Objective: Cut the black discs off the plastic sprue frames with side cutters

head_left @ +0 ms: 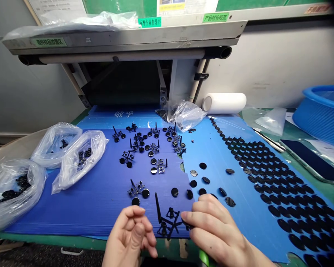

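My right hand point(214, 226) is closed at the near edge of the blue sheet, its fingertips on a black disc of a branched black plastic sprue point(169, 221). One long prong of this sprue points up. Part of a green handle point(203, 256) shows under the same palm; the rest of that tool is hidden. To the left of the sprue, my left hand point(132, 233) has loosely curled fingers, and I see nothing in it. Just beyond it lies another sprue point(136, 189) with two glossy discs. Loose black discs point(193, 183) lie beyond my right hand.
Several more sprues point(156, 148) lie mid-sheet. Rows of black discs point(278, 185) cover the right side. Clear bags point(78, 163) of black parts stand left. A white cylinder point(225, 103), a blue basket point(320, 115) and a dark phone-like slab point(314, 159) are on the right.
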Motion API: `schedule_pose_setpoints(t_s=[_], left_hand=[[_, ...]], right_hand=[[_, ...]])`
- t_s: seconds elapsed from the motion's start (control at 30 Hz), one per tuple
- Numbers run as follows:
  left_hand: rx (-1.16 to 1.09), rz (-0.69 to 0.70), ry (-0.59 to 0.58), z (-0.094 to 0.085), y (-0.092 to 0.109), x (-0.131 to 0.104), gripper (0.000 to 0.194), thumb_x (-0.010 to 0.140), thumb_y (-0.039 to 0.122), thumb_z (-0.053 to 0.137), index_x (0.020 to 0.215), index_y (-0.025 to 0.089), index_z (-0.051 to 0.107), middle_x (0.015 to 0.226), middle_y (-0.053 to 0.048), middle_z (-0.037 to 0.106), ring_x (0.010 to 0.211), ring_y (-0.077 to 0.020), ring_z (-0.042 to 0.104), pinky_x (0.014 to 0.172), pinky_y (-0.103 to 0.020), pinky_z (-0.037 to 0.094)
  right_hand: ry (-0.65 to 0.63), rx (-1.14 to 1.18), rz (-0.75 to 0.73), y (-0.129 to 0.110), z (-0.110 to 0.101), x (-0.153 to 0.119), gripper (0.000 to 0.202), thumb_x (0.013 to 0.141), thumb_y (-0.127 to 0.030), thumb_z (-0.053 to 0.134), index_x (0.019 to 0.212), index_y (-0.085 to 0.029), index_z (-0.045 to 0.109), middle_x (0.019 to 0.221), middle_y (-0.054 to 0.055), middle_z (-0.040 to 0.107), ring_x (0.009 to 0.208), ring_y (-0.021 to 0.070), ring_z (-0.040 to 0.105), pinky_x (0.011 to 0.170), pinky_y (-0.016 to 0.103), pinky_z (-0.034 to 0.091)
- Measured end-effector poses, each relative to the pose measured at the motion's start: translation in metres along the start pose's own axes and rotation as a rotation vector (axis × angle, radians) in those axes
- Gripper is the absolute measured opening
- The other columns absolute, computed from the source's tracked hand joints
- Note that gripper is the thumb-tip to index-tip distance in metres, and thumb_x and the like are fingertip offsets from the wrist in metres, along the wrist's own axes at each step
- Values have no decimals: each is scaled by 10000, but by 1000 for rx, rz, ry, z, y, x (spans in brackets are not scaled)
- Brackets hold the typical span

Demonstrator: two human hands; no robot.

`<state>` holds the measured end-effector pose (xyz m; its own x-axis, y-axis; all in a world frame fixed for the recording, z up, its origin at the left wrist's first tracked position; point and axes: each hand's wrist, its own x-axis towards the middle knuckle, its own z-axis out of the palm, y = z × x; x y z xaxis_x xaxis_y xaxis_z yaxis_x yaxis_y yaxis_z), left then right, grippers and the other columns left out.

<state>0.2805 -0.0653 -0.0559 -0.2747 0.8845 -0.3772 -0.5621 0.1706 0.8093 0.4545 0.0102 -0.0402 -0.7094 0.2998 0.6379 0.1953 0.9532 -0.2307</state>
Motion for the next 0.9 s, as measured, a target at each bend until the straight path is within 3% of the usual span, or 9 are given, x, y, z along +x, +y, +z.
schedule_pose_setpoints(t_s=[0.13, 0.23, 0.6, 0.67, 0.77, 0.83, 0.9], left_hand=[[-134, -251, -284, -5, 7, 2, 463, 588, 413, 733, 945, 163, 577, 730, -20, 613, 520, -85, 581, 453, -175, 456], [-177, -373, -431, -5, 13, 0, 403, 626, 346, 732, 954, 167, 578, 665, 6, 615, 467, -44, 577, 438, -117, 410], [-132, -349, -459, -8, 31, -5, 306, 611, 236, 763, 782, 151, 524, 608, 25, 590, 462, -18, 564, 430, -82, 378], [-86, -292, -378, -7, 36, -6, 295, 609, 243, 762, 751, 148, 521, 588, 30, 587, 462, -32, 569, 434, -102, 403], [-41, -117, -191, -5, 45, -6, 297, 582, 256, 772, 728, 153, 535, 579, 39, 587, 467, -64, 579, 439, -151, 452], [-49, -6, -96, -3, 52, -7, 303, 553, 259, 786, 708, 158, 546, 568, 43, 590, 464, -73, 581, 432, -157, 457], [-75, 65, -47, 0, 57, -9, 297, 539, 255, 793, 690, 163, 555, 564, 41, 598, 465, -79, 586, 433, -159, 462]], right_hand=[[59, -38, -60, 1, 0, -3, 261, 923, -207, 315, 745, -224, 506, 786, 50, 719, 621, 161, 602, 654, 376, 461], [39, -55, -116, 1, 1, -4, 352, 930, -217, 304, 638, -212, 501, 782, 39, 726, 611, 150, 607, 651, 368, 469], [57, 30, -149, 1, 14, 6, 158, 901, -191, 374, 805, -195, 500, 868, 73, 681, 714, 184, 572, 704, 402, 455], [74, 109, -5, -3, 16, 9, 90, 865, -151, 404, 896, -190, 478, 952, 102, 623, 809, 207, 557, 720, 391, 452], [102, 252, 469, -15, 20, 15, 143, 840, -133, 383, 952, -212, 424, 963, 92, 544, 890, 209, 535, 726, 322, 460], [-4, 353, 671, -25, 23, 19, 118, 823, -157, 401, 911, -228, 437, 864, 48, 539, 812, 189, 554, 683, 263, 470], [-144, 425, 743, -34, 27, 23, 166, 752, -130, 466, 879, -237, 473, 804, 14, 541, 731, 170, 560, 650, 226, 471]])
